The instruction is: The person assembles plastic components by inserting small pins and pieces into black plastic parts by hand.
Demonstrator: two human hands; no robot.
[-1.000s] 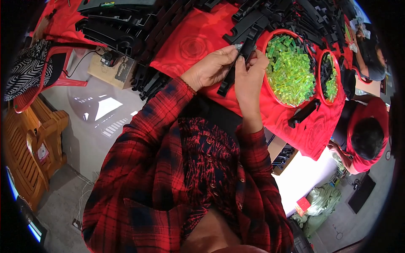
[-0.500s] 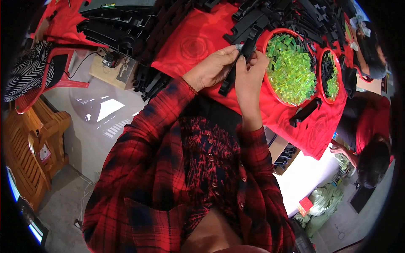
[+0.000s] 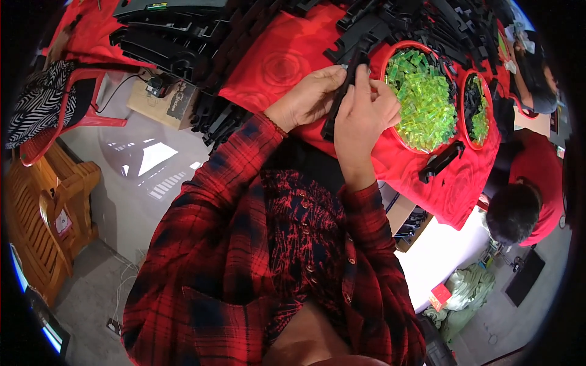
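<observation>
My left hand (image 3: pixel 310 97) pinches a long, narrow black plastic part (image 3: pixel 334 119) from its left side. The part stands slanted over the near edge of the red-covered table. My right hand (image 3: pixel 365 116) is closed against its right side, thumb and forefinger at the bar and the other fingers curled. Whether a small piece sits between those fingertips is hidden. Just right of this hand is a red basin (image 3: pixel 410 43) full of clear yellow-green plastic pieces (image 3: pixel 427 107). A smaller red basin (image 3: pixel 462 113) beside it holds black and green pieces.
One black part (image 3: pixel 442 161) lies near the table's front right edge. Many similar parts (image 3: pixel 439 30) are heaped at the back, with stacks (image 3: pixel 183 46) at the left. A red chair (image 3: pixel 97 91), a cardboard box (image 3: pixel 160 104) and a bending co-worker (image 3: pixel 534 189) surround the table.
My right hand has turned and shifted slightly right, its fingers now further round the black part. The part tilts a little differently. At the right, the co-worker has moved up and left.
</observation>
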